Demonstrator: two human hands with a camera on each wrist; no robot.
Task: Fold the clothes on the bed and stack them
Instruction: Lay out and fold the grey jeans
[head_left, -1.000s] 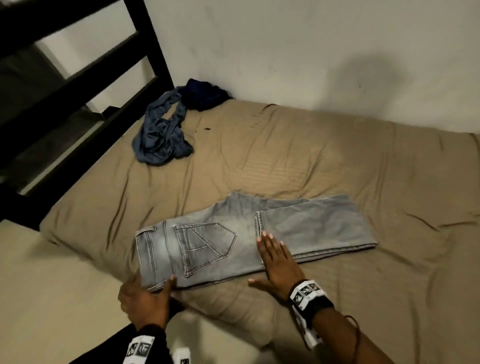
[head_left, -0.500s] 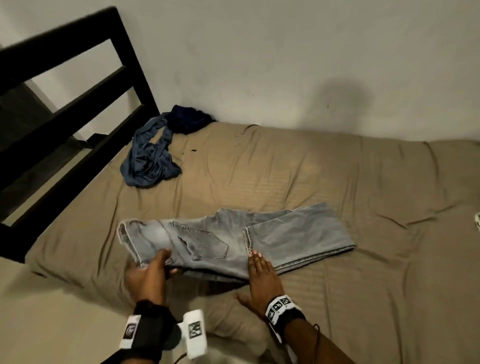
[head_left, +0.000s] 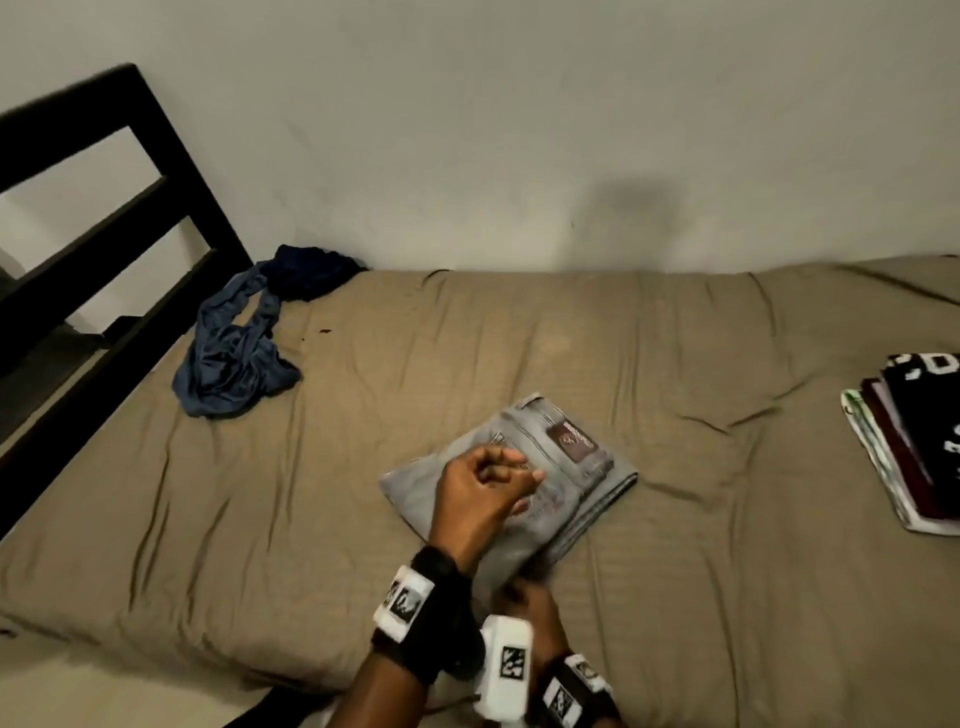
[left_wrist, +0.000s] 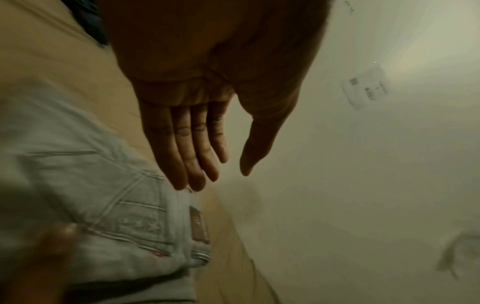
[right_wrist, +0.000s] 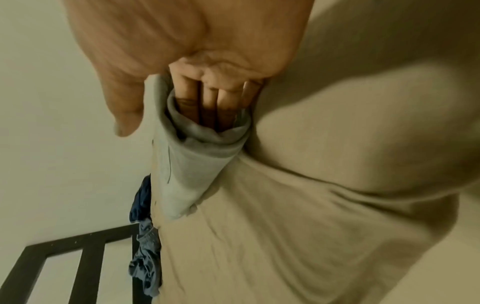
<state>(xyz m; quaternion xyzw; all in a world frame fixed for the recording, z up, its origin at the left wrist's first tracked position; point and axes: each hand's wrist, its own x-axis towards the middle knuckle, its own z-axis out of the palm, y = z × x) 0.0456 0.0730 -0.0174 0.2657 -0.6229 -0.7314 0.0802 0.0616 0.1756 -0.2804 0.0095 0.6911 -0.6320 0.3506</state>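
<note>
Bedding comes first: the bed (head_left: 649, 364) fills most of the head view under a rumpled tan sheet, pushed against a pale wall (head_left: 519, 130); a black bed frame (head_left: 93, 218) stands at its left end. Near that frame, at the bed's far left corner, lies a heap of unfolded clothes (head_left: 234, 364), blue-grey cloth with a darker navy piece behind it by the wall; well apart from it, at the right edge of the view, sits a stack of folded clothes (head_left: 904, 441), a black piece with white lettering on top, a maroon and a pale one beneath, partly cut off by the frame. Between the two, near the front edge of the bed, lie the grey jeans (head_left: 576, 467), folded into a compact packet with the waistband and its brown patch uppermost.

The left hand (head_left: 483, 499) hovers over the packet; the head view suggests loosely bent fingers, but the left wrist view shows them fairly straight and together, thumb apart, tips just at the denim near the back pocket, gripping nothing. The right hand (right_wrist: 182, 61) is mostly hidden behind the left wrist in the head view; its own camera shows the fingers (right_wrist: 207, 102) tucked inside the fold at the packet's near end and the thumb on the outside, so it pinches the layers of denim.
</note>
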